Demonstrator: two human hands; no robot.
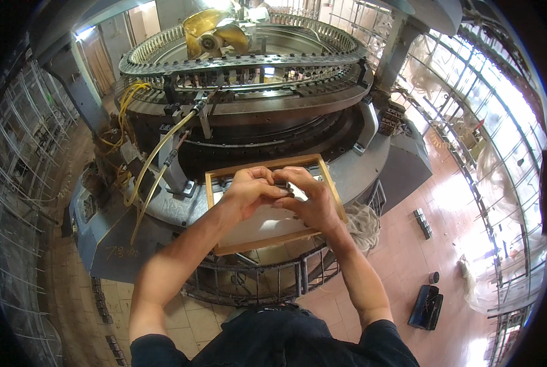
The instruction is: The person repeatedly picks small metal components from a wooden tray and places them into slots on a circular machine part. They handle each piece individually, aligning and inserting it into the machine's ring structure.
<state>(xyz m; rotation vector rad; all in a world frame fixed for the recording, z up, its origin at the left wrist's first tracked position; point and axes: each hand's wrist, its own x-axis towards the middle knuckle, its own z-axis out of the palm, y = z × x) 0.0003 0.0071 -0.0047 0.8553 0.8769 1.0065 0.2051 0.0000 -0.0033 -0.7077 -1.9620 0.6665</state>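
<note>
My left hand (254,192) and my right hand (311,197) meet above a shallow wooden-framed tray (267,243). Between their fingertips they pinch a small dark metal piece (281,184), whose exact kind is mostly hidden by the fingers. The tray has a pale bottom, with a few small dark pieces along its far inner edge, partly covered by my hands. It rests at the front of a large round machine (249,109), over the machine's grey metal base.
Yellow hoses (158,153) hang left of the tray; a yellow-bladed fan (207,40) stands atop the machine. Whitish cloth (364,227) hangs by the tray's right corner. On the right floor lie a metal block (422,223), a small round container (433,277) and a dark case (425,307).
</note>
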